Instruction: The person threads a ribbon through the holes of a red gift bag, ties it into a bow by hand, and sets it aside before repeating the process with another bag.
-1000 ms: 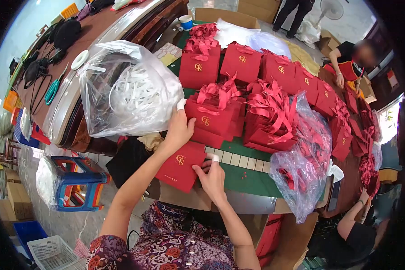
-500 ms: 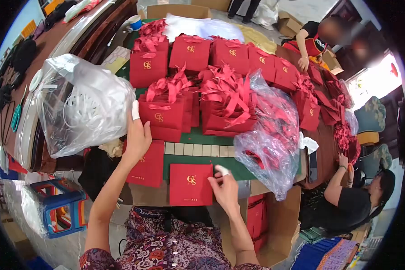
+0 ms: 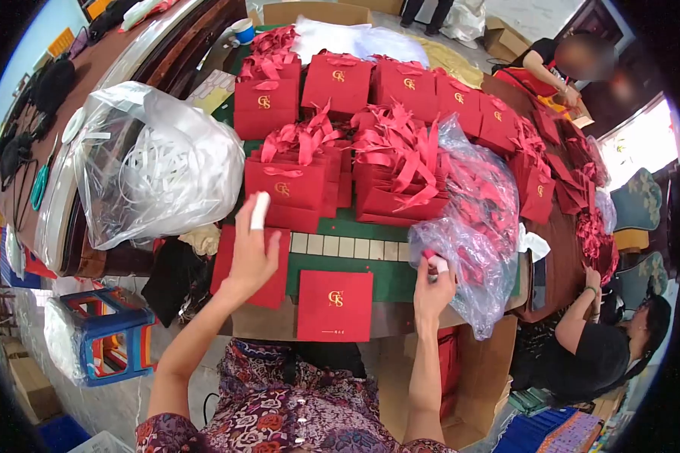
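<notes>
My left hand (image 3: 254, 253), its finger wrapped in white tape, is spread over a flat red paper bag (image 3: 268, 293) and holds nothing. My right hand (image 3: 435, 291), also with a taped finger, pinches a bit of red ribbon (image 3: 429, 254) at the mouth of a clear plastic bag (image 3: 480, 306) full of red ribbons. Between my hands, a red gift bag (image 3: 335, 309) with a gold logo lies flat at the table's front edge, touched by neither hand. Behind my left hand stand red gift bags (image 3: 285, 198) with ribbon handles.
Rows of finished red bags (image 3: 338, 83) stand across the green tabletop (image 3: 340, 260). A strip of pale tiles (image 3: 347, 247) lies in front of them. At left is a clear bag of white cord (image 3: 162, 170). An open carton (image 3: 480, 385) sits below right. Two people work at the right.
My right hand has left the front gift bag and moved up and right to the ribbon bag. My left hand has come away from the white cord bag, down over the red bags.
</notes>
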`<state>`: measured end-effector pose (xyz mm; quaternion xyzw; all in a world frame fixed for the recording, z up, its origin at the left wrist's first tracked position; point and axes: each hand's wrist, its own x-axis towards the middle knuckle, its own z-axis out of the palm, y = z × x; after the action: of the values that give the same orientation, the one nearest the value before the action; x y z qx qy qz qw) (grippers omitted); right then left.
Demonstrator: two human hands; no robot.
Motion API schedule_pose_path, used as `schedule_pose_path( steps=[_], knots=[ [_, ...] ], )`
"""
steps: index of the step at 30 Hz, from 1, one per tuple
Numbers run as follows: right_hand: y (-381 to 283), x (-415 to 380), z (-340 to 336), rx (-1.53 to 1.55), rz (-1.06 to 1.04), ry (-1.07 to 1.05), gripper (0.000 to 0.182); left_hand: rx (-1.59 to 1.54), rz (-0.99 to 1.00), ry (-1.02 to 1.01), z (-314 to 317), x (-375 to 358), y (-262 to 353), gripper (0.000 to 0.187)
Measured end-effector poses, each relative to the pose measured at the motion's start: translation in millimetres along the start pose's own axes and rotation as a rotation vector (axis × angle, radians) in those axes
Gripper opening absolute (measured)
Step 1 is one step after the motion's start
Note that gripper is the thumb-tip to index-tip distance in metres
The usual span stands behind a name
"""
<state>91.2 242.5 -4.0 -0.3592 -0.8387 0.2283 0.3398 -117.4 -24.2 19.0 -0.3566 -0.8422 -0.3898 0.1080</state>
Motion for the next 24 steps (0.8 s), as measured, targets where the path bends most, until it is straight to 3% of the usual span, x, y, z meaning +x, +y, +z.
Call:
schedule_pose_path(
  steps=[4,6,7,9,12,16,18,22,24],
  knots=[
    [-31.1,-33.1,-12.4,0.266,-0.055,-0.104,0.008,-0.24,-0.055,-0.256,-10.7,-34.7,34.0,0.045],
    [-46.3,-58.5,-13.4,0.482,0.158,-0.247,0.003,-0.441,-0.265,-0.506,-11.9,-54.3,56.4,0.036],
    [-62.1,-70.0,-17.3,0.652,0.373,-0.341,0.002,-0.682,-0.415,-0.611,-3.1,-69.4,59.7,0.033],
    [-73.2,-90.7,-12.5,0.69,0.362,-0.403,0.005,-1.144,-0.77,-0.798,19.6,-100.6,60.5,0.035],
    [-94.6,-104.4,-13.0,0.726,0.253,-0.45,0.011,-1.609,-1.094,-0.773,27.1,-104.6,66.6,0.044],
    [-101.8,-111.7,-21.3,0.526,0.051,-0.425,0.016,-1.578,-1.189,-0.617,25.2,-100.5,74.0,0.042],
    [-95.2,-116.1,-26.7,0.489,0.074,-0.473,0.016,-1.41,-1.131,-0.58,28.6,-105.3,71.1,0.038],
    [-89.3,-115.9,-37.1,0.395,0.135,-0.543,0.02,-1.385,-1.026,-0.538,24.9,-104.4,72.2,0.032],
    [-88.0,-116.6,-40.2,0.342,0.119,-0.326,0.022,-0.845,-0.766,-0.557,24.3,-104.3,75.5,0.025]
  ],
)
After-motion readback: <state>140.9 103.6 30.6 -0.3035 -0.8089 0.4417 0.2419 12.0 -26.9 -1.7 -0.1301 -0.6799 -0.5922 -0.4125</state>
